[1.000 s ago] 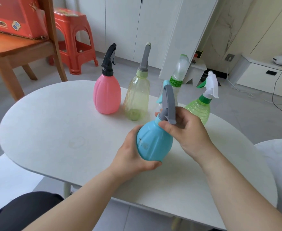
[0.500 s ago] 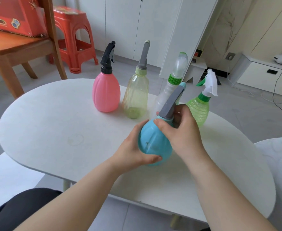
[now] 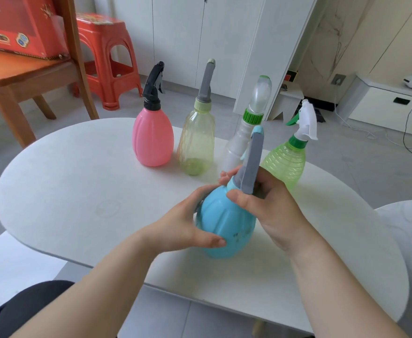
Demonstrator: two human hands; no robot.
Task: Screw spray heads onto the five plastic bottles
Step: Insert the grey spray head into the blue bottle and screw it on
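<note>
Two bare forearms reach in from the near edge. The left hand point(image 3: 188, 223) wraps fingers and thumb round the side of a round blue bottle point(image 3: 224, 225), held at the white table point(image 3: 78, 191) (whether its base touches is hard to tell). The right hand point(image 3: 270, 211) curls round the bottle's neck, below its grey spray head point(image 3: 252, 162). Beyond the hands stand four capped bottles in a row: a pink bottle point(image 3: 152, 140) off to the left, a pale yellow bottle point(image 3: 196, 142), a white bottle point(image 3: 234, 150) directly behind the hands, and a green bottle point(image 3: 285, 162) just past the right hand. Farther left, a red stool point(image 3: 105, 52) stands on the floor.
</note>
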